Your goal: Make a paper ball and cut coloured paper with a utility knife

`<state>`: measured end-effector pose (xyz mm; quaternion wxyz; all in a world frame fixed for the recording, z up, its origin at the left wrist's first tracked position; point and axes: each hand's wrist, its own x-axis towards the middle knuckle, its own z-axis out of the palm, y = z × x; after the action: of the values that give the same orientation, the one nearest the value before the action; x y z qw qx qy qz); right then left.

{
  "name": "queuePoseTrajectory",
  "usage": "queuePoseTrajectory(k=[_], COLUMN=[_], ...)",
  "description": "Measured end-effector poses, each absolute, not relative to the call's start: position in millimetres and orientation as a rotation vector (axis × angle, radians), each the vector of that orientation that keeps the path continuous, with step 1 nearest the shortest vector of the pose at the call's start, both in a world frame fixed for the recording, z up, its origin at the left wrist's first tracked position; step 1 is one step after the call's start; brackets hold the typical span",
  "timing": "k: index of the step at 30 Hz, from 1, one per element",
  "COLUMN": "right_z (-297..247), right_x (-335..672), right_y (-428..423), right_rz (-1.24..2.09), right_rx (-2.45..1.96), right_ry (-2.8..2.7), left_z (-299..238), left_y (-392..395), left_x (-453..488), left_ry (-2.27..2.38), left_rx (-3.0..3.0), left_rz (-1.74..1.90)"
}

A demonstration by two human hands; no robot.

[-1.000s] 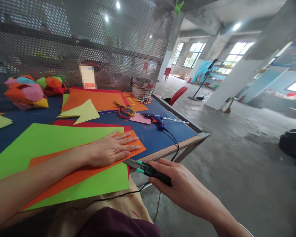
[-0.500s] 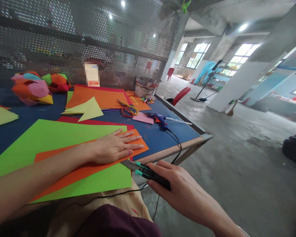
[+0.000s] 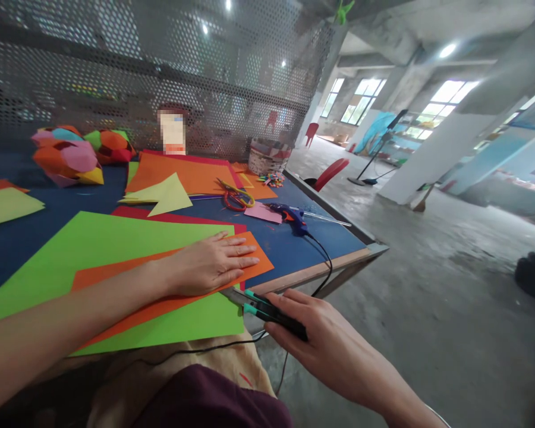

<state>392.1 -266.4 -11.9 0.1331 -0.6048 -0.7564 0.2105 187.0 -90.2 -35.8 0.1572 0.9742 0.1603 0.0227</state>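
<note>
My left hand (image 3: 214,261) lies flat on a folded-looking strip of orange paper (image 3: 129,312), fingers stretched toward its right end. That orange paper rests on a large lime-green sheet (image 3: 116,235). A red sheet (image 3: 136,214) shows from beneath the green one. In my right hand (image 3: 321,333) is a black utility knife (image 3: 274,312) with teal trim, held in closed fingers. Its blade is out and slips under the near edge of the orange paper, beside my left hand; the blade's tip is hidden there.
Behind the sheets lie scissors (image 3: 236,198), a pink slip (image 3: 263,212) and a blue glue gun (image 3: 289,218) with its cord over the table edge. Yellow pieces (image 3: 173,196), stacked orange paper (image 3: 182,172), paper balls (image 3: 66,157) and a basket (image 3: 267,156) stand farther back.
The whole view has shifted slightly, so the table appears a little farther right. Both hands hold nearly the same pose, and the knife blade remains at the orange paper's edge.
</note>
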Motion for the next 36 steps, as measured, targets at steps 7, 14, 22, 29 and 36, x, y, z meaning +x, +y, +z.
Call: queuePoseTrajectory(k=[7, 14, 22, 29, 36], right_z=[-10, -9, -3, 0, -8], right_x=[391, 390, 398, 406, 404], right_y=[-269, -269, -258, -251, -259], right_rz=[0.601, 0.619, 0.578, 0.512, 0.630], right_rx=[-1.750, -1.755, -1.782, -1.830, -1.761], right_ry=[-2.185, -2.174, -2.169, -2.204, -2.151], left_z=[-31, -33, -34, -31, -27], left_y=[-96, -102, -96, -89, -80], left_x=[158, 144, 165, 184, 172], left_ry=[0.439, 0.571, 0.635, 0.677, 0.454], left_rx=[2.658, 2.706, 2.687, 2.707, 2.666], left_rz=[0.011, -0.068, -0.047, -0.051, -0.124])
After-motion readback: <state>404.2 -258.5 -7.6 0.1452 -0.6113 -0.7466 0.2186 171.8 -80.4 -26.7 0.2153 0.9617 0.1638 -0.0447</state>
